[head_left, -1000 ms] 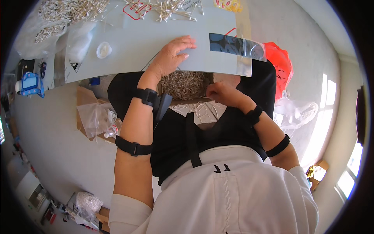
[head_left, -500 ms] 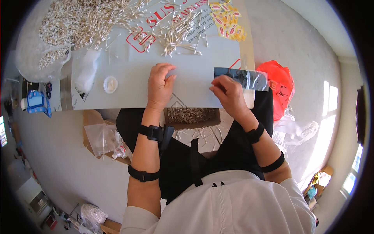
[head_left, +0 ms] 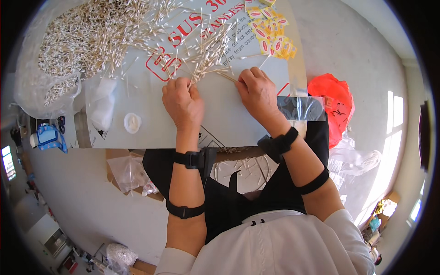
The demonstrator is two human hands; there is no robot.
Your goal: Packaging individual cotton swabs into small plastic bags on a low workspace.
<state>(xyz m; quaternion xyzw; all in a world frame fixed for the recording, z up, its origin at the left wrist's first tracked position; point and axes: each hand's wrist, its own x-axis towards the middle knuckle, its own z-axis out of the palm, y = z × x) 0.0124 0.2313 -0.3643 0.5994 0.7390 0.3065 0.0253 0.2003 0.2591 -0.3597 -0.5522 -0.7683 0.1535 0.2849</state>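
Observation:
A loose bunch of cotton swabs [head_left: 207, 55] lies on the middle of the grey sheet-covered table, white-tipped with pale sticks. At its near edge my left hand [head_left: 183, 103] is closed, with a swab end between thumb and forefinger. To the right, my right hand [head_left: 259, 94] is closed in a pinch at the near end of swabs [head_left: 225, 75] slanting out of the bunch. Exactly how many swabs each hand grips is hidden by the fingers. Another swab [head_left: 264, 60] sticks up just beyond the right knuckles.
A big heap of cotton swabs [head_left: 87, 36] fills the far left. Left of my arms are a small round white dish [head_left: 132, 123] and a clear plastic bag [head_left: 104, 103]. Yellow-and-red labels [head_left: 270, 32] lie far right. A red bag [head_left: 334, 105] hangs beyond the table's right edge.
Both hands have moved forward to the near edge of the loose swabs, from bare table closer to me. Their fingers now pinch swabs. The view has shifted a little.

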